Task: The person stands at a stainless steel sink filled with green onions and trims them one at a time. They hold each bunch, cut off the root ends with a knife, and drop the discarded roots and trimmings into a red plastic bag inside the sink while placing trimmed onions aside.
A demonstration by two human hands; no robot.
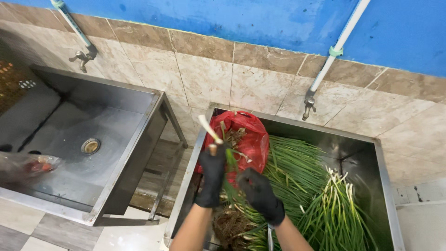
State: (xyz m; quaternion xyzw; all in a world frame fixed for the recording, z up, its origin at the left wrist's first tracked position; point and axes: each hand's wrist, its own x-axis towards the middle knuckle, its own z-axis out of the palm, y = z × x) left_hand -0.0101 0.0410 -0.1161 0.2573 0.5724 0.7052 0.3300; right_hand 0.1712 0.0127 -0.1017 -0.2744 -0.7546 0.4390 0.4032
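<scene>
Both my hands wear black gloves over a steel sink [383, 186] full of green onions [297, 176]. My left hand [212, 174] grips one green onion stalk [210, 129], its white end pointing up and to the left. My right hand [260, 194] is closed on the green leaves of the same stalk, lower down. A red plastic bag [248, 135] with trimmings lies in the sink's far left corner, just behind my hands. A clump of roots and peelings [230, 225] sits below my left wrist.
A second steel sink [139, 139] with a round drain [90, 146] stands to the left, a plastic bag [28, 165] lying in it. Two taps [308, 106] hang from pipes on the tiled wall. A gap with floor tiles separates the sinks.
</scene>
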